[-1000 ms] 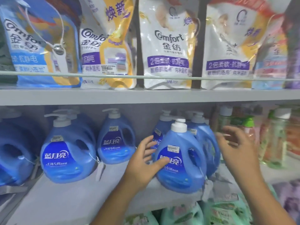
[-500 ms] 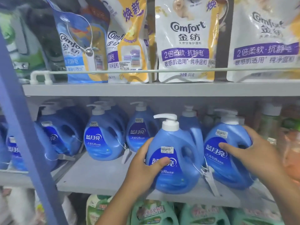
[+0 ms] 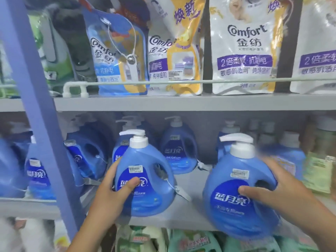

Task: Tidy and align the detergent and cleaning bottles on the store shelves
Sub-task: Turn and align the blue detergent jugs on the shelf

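left blue pump bottle (image 3: 145, 179) grasped by left hand (image 3: 111, 193), thumb laid across oval label with white chinese characters, price sticker above; bottle upright on grey shelf (image 3: 189, 211). right blue pump bottle (image 3: 240, 195) gripped by right hand (image 3: 272, 193), tilted at shelf front edge, same label, blurred. "comfort 金纺" refill pouches (image 3: 243, 51) ranged on upper shelf, purple band read "2倍柔软".

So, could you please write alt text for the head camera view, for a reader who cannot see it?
A person's left hand and right hand each grip a blue pump-top detergent bottle, left bottle and right bottle, at the front of a grey store shelf. More blue bottles stand behind; Comfort refill pouches line the shelf above.
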A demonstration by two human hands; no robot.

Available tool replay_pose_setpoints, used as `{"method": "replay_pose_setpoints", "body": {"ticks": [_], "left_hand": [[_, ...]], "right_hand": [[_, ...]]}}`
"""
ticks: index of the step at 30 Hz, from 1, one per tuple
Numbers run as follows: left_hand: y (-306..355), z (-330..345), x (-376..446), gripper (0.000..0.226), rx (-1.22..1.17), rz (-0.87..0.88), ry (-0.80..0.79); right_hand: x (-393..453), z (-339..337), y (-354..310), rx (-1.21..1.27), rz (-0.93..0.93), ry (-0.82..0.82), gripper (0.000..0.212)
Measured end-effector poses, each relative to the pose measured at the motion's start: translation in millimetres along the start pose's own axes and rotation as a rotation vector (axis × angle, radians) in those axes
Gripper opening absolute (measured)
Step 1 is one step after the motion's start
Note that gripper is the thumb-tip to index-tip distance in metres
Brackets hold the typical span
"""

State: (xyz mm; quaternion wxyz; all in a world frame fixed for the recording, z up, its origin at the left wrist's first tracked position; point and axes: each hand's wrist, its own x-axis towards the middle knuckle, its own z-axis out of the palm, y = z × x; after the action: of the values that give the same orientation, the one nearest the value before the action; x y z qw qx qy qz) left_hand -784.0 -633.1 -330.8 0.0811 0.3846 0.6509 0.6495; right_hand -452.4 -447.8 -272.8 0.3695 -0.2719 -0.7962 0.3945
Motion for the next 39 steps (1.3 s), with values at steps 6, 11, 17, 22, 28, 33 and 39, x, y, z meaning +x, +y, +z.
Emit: {"method": "replay_pose_setpoints", "body": {"ticks": [6, 11, 17, 22, 28, 33, 39], "left_hand": [[-23, -24, 15, 0.059, 0.113, 0.081, 0.116], [-41, -28, 29, 0.069, 0.110, 0.077, 0.154], [-56, -23, 35, 0.060, 0.068, 0.069, 0.139], [-65, -23, 39, 0.058, -0.010, 0.026, 0.162], [-62, -23, 43, 0.054, 0.001, 0.002, 0.190], [-58, -25, 45, 0.050, -0.047, -0.004, 0.158], [-57, -24, 37, 0.061, -0.032, 0.023, 0.145]], "right_hand": [[37, 96, -8, 0.017, -0.089, 0.061, 0.061], [87, 123, -5, -0.093, 0.037, 0.061, 0.040], [123, 139, 0, -0.141, 0.058, 0.016, 0.064], [131, 151, 7, -0.254, 0.046, 0.142, 0.065], [139, 144, 10, -0.193, 0.094, -0.005, 0.051], [127, 100, 5, -0.244, -0.139, 0.640, 0.021], [141, 69, 29, -0.554, 0.350, 0.445, 0.052]]}}
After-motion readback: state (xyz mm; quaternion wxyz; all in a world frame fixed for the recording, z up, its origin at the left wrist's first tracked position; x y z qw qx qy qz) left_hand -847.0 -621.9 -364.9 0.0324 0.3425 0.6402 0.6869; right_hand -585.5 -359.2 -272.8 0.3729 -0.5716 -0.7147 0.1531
